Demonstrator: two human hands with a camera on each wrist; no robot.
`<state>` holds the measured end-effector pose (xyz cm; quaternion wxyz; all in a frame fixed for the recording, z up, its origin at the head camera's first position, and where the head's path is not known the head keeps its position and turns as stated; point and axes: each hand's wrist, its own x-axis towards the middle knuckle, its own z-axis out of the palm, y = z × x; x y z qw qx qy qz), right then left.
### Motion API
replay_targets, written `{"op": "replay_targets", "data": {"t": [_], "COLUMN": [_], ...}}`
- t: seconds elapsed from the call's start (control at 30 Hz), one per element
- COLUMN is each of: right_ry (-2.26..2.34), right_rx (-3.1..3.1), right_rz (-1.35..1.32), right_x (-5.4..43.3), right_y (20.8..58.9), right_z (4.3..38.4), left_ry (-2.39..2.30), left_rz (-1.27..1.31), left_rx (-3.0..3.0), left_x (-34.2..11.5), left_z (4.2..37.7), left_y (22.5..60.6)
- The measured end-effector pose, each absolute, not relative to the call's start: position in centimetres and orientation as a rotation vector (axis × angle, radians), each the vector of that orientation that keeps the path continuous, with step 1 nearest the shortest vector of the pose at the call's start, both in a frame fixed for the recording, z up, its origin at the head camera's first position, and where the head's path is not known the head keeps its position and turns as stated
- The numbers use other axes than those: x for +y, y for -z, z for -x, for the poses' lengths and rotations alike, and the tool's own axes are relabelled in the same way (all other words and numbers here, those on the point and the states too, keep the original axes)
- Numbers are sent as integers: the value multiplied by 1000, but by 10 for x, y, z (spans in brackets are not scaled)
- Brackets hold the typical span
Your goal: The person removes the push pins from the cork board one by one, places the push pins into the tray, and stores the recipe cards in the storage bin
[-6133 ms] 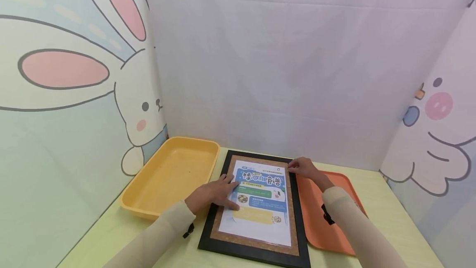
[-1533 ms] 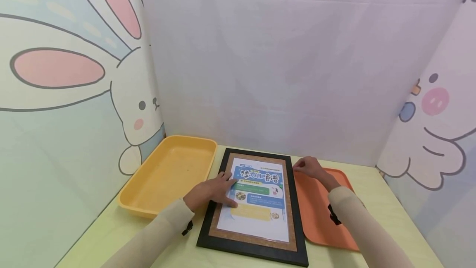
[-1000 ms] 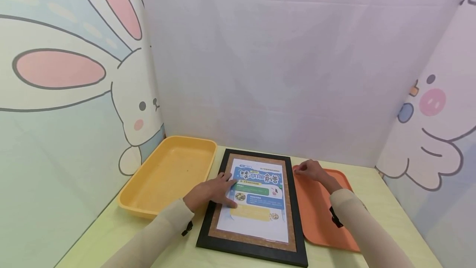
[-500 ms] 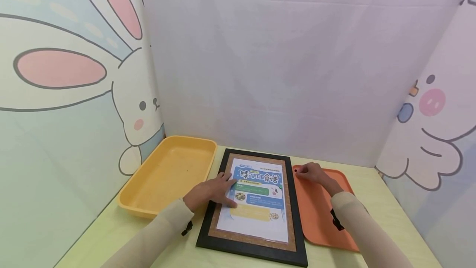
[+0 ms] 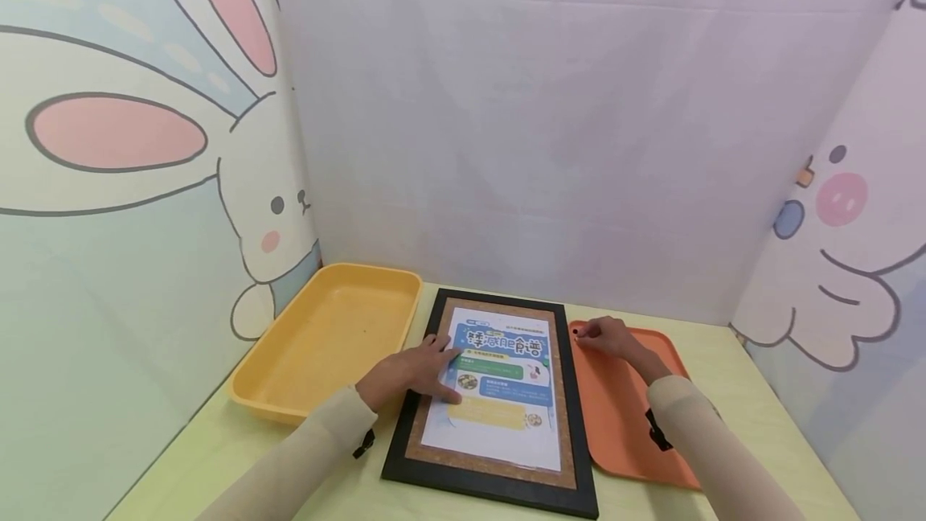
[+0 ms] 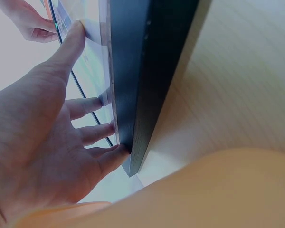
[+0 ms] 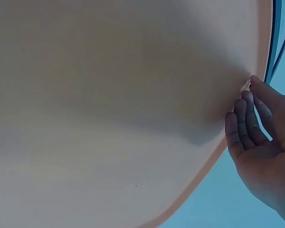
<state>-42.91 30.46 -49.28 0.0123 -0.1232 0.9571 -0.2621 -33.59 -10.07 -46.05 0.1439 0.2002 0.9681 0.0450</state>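
Observation:
My left hand lies with fingers spread on the left side of the black-framed corkboard, pressing a printed poster against it. In the left wrist view, the thumb rests on the poster and other fingertips reach the black frame. My right hand is at the far left corner of the orange tray. Its thumb and index fingertip pinch a small pale piece, mostly hidden. A black dot shows just left of those fingertips.
A deep yellow tray stands left of the framed board, close to the left wall panel. The pale wooden table runs back to a whitish curtain. Cartoon-printed panels flank both sides.
My right hand has left the poster's upper right corner and moved right to the orange tray's corner, uncovering the black dot there. My left hand has stayed on the poster.

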Motion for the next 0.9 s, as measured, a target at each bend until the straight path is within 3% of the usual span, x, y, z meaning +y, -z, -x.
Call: {"op": "replay_targets", "data": {"t": [0.9], "right_ry": [864], "right_rx": [2951], "right_rz": [553], "right_x": [299], "right_y": [487], "right_z": [416], "left_ry": [-157], "left_rz": [-558], "left_rx": [2788], "left_x": [-101], "left_z": [338], "left_y": [464]}}
